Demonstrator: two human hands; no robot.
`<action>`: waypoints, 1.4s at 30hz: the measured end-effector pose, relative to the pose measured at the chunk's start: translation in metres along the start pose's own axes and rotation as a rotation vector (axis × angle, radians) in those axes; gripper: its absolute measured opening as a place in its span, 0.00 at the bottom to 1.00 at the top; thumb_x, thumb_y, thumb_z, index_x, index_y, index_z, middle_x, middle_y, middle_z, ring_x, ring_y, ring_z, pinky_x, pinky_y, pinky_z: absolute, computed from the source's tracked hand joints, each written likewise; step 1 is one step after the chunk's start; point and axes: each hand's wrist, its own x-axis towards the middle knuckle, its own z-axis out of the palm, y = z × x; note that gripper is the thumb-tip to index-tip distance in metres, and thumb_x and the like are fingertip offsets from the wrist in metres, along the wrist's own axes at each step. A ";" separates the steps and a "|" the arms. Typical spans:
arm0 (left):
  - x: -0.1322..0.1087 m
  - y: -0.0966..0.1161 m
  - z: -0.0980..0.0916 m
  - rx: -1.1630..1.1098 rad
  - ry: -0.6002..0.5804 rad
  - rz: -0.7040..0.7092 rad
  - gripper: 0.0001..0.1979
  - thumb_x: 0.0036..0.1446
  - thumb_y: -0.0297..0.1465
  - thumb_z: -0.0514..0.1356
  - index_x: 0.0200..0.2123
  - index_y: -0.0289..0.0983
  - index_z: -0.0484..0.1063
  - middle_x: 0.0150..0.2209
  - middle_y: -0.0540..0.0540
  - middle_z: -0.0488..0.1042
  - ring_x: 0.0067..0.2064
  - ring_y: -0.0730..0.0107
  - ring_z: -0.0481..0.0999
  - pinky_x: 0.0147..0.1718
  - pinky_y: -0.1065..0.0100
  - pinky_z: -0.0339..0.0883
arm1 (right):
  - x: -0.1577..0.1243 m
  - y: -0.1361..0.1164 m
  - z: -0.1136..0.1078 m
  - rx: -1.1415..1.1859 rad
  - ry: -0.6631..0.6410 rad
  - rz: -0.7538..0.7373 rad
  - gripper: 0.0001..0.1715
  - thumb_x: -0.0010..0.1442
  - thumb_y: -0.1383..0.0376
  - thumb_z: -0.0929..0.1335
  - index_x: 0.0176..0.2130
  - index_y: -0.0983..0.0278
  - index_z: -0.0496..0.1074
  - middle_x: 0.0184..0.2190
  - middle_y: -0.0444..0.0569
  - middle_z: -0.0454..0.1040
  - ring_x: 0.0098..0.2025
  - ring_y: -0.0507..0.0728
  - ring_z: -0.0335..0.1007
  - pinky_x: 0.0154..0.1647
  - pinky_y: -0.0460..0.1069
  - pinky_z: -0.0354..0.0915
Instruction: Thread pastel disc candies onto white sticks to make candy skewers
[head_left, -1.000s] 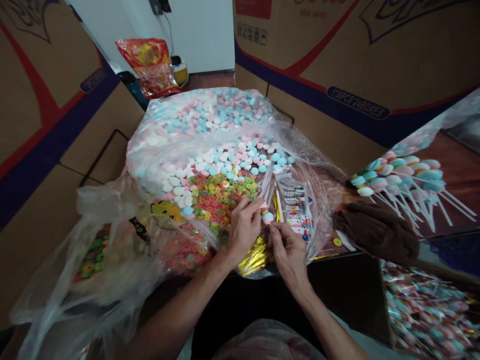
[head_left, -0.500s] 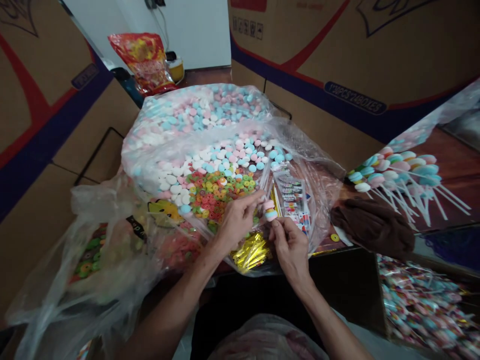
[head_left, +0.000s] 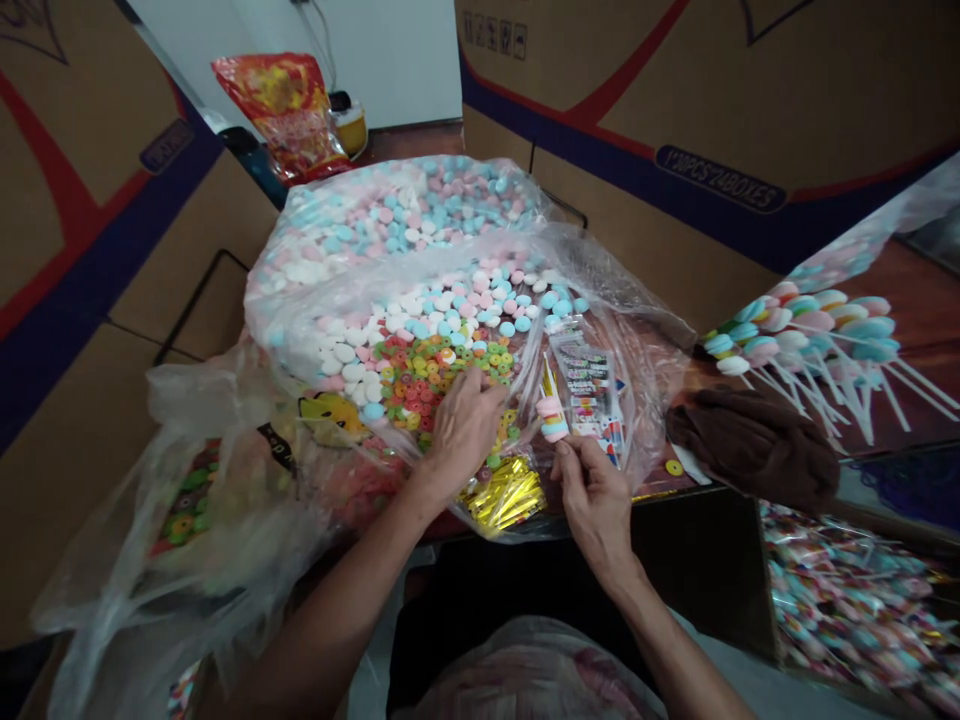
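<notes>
The left forearm stretches forward, its hand [head_left: 466, 428] palm down over the gummy rings [head_left: 414, 385]; the fingertips are hidden, so I cannot tell whether its grip is spread or closed. The right hand [head_left: 598, 492], wrist angled inward, pinches the candy stack [head_left: 553, 418] at its lower end. The stack rises just beyond that grip, near the printed wrappers [head_left: 589, 385].

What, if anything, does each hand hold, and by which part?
The right hand pinches a candy stack at its near end. The left hand is over the ring candies; whether it holds any cannot be told.
</notes>
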 end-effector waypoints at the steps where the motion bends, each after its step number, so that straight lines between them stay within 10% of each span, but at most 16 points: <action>1: 0.000 0.001 0.001 -0.004 0.000 -0.009 0.08 0.59 0.24 0.58 0.36 0.39 0.78 0.37 0.43 0.67 0.43 0.60 0.70 0.41 0.65 0.67 | 0.000 0.000 0.000 0.000 -0.003 -0.003 0.14 0.68 0.60 0.63 0.32 0.63 0.69 0.20 0.39 0.65 0.20 0.49 0.60 0.23 0.45 0.58; 23: -0.015 0.006 -0.007 -0.115 -0.234 0.194 0.02 0.58 0.26 0.61 0.34 0.39 0.73 0.40 0.45 0.73 0.47 0.59 0.69 0.48 0.59 0.63 | -0.001 0.001 0.001 -0.046 -0.019 -0.046 0.14 0.68 0.60 0.62 0.35 0.63 0.71 0.21 0.40 0.66 0.21 0.50 0.60 0.25 0.45 0.59; 35: -0.006 -0.003 0.006 -0.750 0.117 -0.199 0.09 0.54 0.29 0.61 0.39 0.37 0.75 0.36 0.47 0.77 0.37 0.69 0.76 0.38 0.67 0.70 | -0.003 0.005 0.001 0.035 -0.078 -0.043 0.12 0.68 0.60 0.63 0.39 0.63 0.74 0.21 0.39 0.64 0.21 0.49 0.59 0.23 0.44 0.59; 42: -0.004 0.000 0.003 -1.066 0.063 -0.377 0.11 0.51 0.35 0.66 0.36 0.36 0.81 0.37 0.46 0.82 0.37 0.67 0.79 0.39 0.67 0.73 | -0.005 0.006 0.000 0.023 -0.103 -0.096 0.12 0.68 0.61 0.64 0.41 0.63 0.75 0.23 0.41 0.68 0.23 0.50 0.62 0.23 0.44 0.60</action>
